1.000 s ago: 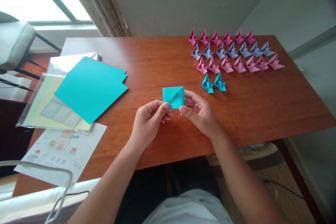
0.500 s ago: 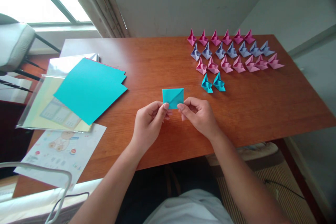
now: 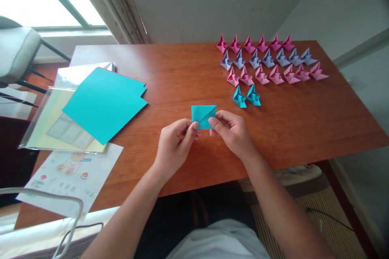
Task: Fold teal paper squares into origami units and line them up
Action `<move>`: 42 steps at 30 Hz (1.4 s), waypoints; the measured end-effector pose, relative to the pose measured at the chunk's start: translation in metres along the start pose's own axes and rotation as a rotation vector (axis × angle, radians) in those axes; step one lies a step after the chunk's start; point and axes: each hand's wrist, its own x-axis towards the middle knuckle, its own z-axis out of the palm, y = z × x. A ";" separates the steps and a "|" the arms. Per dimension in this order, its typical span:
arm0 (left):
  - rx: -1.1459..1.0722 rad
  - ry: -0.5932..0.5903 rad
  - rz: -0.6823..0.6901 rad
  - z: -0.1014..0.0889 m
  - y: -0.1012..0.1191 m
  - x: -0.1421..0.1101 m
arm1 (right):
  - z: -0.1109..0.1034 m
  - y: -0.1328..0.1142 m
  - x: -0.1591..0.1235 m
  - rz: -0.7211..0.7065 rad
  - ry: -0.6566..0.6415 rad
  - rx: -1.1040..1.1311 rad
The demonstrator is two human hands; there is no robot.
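Observation:
Between my hands is a small folded turquoise paper [image 3: 202, 114], a flat rectangle with a diagonal fold line across its face. My left hand [image 3: 176, 139] pinches its lower left corner between thumb and fingers. At the lower right corner, my right hand [image 3: 230, 131] grips it the same way, thumb on the front. The fingers behind the paper are partly hidden. Just beyond my right hand stand two turquoise origami pieces [image 3: 239, 97] with pointed tips.
Rows of folded magenta [image 3: 249, 44], lilac [image 3: 268, 58] and pink pieces [image 3: 276, 75] line the table's [image 3: 170, 73] back right. Turquoise sheets [image 3: 103, 101] lie at left on plastic sleeves [image 3: 39, 129], near a printed sheet [image 3: 73, 174]. A white bent tube [image 3: 77, 206] stands at front left.
Both hands have shifted slightly right and the folded paper has come a little nearer to me. My right thumb sits a little higher on the paper.

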 end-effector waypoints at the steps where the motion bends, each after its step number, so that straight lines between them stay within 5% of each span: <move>1: -0.010 -0.011 -0.002 0.000 0.000 0.000 | 0.000 0.000 0.000 0.003 0.003 0.011; 22: -0.012 -0.105 0.025 0.002 0.003 -0.001 | 0.001 0.005 0.003 -0.032 0.110 0.127; 32: -0.293 -0.140 -0.167 0.002 0.003 0.000 | 0.002 0.002 0.001 0.014 0.038 0.053; 37: -0.331 -0.095 -0.250 0.001 0.007 0.001 | 0.004 0.003 0.001 -0.002 0.151 -0.047; 42: -0.388 -0.212 -0.303 0.001 0.009 0.000 | 0.001 0.002 -0.001 -0.058 0.117 -0.102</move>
